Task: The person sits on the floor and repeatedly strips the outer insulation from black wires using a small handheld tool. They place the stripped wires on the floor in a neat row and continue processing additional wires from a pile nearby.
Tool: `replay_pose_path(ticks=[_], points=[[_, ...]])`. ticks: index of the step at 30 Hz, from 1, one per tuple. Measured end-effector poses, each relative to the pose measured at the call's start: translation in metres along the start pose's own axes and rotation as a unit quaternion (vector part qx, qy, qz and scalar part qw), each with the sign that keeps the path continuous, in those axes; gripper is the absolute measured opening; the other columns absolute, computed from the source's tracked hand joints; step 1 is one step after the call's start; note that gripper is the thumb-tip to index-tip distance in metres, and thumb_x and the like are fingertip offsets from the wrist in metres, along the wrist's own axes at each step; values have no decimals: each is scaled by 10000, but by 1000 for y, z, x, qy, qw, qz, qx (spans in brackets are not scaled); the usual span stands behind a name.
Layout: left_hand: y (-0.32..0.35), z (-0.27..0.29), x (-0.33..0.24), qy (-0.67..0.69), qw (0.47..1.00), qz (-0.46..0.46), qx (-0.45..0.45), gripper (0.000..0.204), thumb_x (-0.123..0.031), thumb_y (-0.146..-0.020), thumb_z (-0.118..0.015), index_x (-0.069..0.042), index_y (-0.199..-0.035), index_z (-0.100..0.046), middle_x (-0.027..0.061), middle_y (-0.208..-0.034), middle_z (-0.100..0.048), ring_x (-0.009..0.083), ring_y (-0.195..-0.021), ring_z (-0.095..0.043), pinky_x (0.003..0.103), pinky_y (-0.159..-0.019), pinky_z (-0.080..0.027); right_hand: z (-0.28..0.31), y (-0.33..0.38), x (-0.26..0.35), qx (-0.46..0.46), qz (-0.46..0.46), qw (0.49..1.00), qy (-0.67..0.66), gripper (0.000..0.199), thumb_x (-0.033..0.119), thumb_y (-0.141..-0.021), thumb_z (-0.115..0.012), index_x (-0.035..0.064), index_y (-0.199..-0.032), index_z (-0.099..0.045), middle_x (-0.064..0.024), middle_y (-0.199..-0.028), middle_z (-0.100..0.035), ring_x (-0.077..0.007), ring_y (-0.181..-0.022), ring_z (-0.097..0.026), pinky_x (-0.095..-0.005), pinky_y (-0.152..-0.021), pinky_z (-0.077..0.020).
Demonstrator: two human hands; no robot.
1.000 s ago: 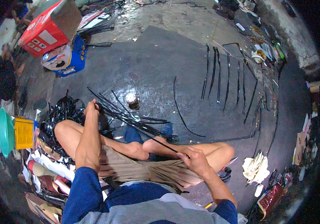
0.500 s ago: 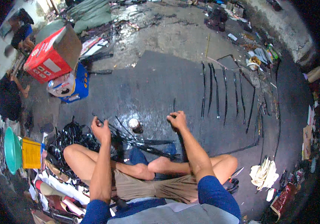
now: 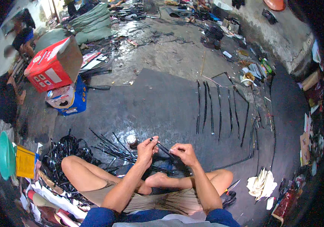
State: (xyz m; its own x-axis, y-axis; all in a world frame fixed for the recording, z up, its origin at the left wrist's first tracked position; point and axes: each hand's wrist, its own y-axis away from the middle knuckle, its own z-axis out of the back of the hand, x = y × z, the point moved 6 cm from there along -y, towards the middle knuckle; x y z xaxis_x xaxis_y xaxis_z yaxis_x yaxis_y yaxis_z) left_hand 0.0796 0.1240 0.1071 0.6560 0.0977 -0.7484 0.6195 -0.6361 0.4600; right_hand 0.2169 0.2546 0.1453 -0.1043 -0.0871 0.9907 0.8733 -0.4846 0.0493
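The left hand (image 3: 147, 148) and right hand (image 3: 184, 153) pinch a thin black rubber strip (image 3: 162, 148) between fingertips, just above the crossed legs. Many loose black strips (image 3: 111, 151) still lie heaped by the left knee, beside a small round tin (image 3: 132, 140). Farther out, about seven straightened strips (image 3: 218, 109) lie in a row on the dark floor mat (image 3: 158, 102). Beyond, a red cardboard box (image 3: 54, 64) sits tilted; its contents are hidden.

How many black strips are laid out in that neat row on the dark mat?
About 7, side by side on the mat beyond the right hand: roughly at. Overlaps may hide more.
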Motion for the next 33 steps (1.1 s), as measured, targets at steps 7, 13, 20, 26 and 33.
replay_pose_path(ticks=[7,13,20,26,33], points=[[44,-6,-44,-143,984,-101,-14,176,-95,-910,-720,12,-1048,-740,18,-829,-701,75,-679,-614,221,-609,-497,-34,12,38,8,-16,995,-96,301,103,-830,-815,31,-1073,-654,-63,-984,-721,-101,-899,-653,-268,-816,-523],[66,7,-60,-82,980,-175,-43,125,-32,-901,-715,9,-1016,-691,34,-829,-697,76,-699,-631,211,-623,-507,-76,1,101,-60,121,974,184,322,149,-769,-826,40,-1057,-731,-98,-929,-715,-215,-818,-694,-326,-724,-549],[71,13,-59,-2,988,-143,-55,92,-32,-892,-714,-16,-981,-695,31,-833,-705,77,-705,-636,216,-626,-504,-84,6,116,-96,226,946,213,292,114,-747,-830,24,-1016,-762,-121,-833,-707,-232,-712,-683,-323,-644,-542],[75,16,-53,39,996,-70,-34,127,-75,-922,-681,-33,-1041,-697,32,-938,-712,98,-833,-658,241,-719,-517,-89,12,118,-114,237,940,219,260,75,-756,-822,30,-1005,-763,-119,-814,-703,-229,-697,-678,-323,-624,-534],[87,11,-54,170,982,-72,34,87,-64,-951,-656,-31,-1021,-695,56,-972,-704,136,-894,-665,286,-790,-538,-90,21,152,-122,306,918,222,147,9,-769,-800,5,-907,-750,-117,-782,-705,-214,-665,-674,-301,-588,-521]])
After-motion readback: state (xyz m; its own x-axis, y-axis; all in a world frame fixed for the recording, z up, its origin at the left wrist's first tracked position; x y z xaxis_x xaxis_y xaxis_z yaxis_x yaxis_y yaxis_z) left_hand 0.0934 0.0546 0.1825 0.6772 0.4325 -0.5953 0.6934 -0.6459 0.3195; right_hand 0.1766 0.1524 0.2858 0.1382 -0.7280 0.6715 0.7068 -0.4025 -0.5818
